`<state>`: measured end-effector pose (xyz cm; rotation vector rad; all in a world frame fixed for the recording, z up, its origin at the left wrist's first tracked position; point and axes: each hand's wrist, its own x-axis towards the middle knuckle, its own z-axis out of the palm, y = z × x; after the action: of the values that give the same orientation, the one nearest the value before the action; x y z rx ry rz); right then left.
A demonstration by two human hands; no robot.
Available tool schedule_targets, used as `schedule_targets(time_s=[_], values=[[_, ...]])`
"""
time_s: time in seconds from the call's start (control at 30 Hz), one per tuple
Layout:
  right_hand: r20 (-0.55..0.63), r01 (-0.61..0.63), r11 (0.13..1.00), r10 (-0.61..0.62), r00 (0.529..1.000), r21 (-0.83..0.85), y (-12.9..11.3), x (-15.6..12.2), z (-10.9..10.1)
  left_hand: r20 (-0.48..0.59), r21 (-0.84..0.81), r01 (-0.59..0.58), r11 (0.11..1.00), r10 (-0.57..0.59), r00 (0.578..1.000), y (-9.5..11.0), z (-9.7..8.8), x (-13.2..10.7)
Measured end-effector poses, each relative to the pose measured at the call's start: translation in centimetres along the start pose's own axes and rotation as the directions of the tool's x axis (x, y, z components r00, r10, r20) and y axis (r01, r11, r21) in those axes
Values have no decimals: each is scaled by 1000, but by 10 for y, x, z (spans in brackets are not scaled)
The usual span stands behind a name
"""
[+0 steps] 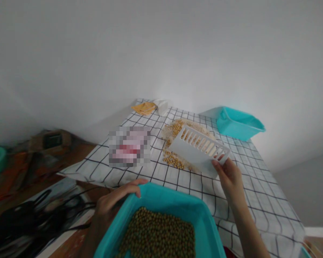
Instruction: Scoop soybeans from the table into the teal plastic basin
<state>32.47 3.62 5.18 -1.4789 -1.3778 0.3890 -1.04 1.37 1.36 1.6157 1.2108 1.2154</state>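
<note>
My left hand (pixel 111 202) is closed over the left rim of a teal plastic tub (pixel 174 197), low in the head view. Many small round green-brown beans (pixel 161 231) cover the tub's bottom. To the right, my right hand (pixel 230 175) grips one end of a white slotted plastic piece (pixel 190 148), thumb on its near face. That piece is held tilted over a spread of yellow beans (pixel 174 161) and finer pale grains (pixel 168 132) on the table, partly hiding them. Whether its lower edge touches the cloth I cannot tell.
A checked cloth covers the table (pixel 148 175). At the back right stands another teal tub (pixel 233 129). A yellow cloth-like item (pixel 144 108) and a white object (pixel 163 106) lie by the wall. A blurred-out flat item (pixel 130 147) lies left; black cables (pixel 61 211) clutter the floor.
</note>
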Motion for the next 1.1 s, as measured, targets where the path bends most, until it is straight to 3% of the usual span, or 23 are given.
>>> schedule_targets(time_s=[0.27,0.6,1.0,1.1], values=[[81,-20,999,16,997,43,2,-12,7,99,28,-15,999,12,995,-2,-10,3],[63,-33,996,28,998,80,4,-8,6,-17,-22,16,1000,-16,1000,2,1,0],[128,-131,973,107,986,191,-6,-25,7,92,6,0,1000,-1,996,3,-6,3],[135,-129,967,100,986,220,-6,-23,7,52,-26,8,1000,-7,999,7,-3,2]])
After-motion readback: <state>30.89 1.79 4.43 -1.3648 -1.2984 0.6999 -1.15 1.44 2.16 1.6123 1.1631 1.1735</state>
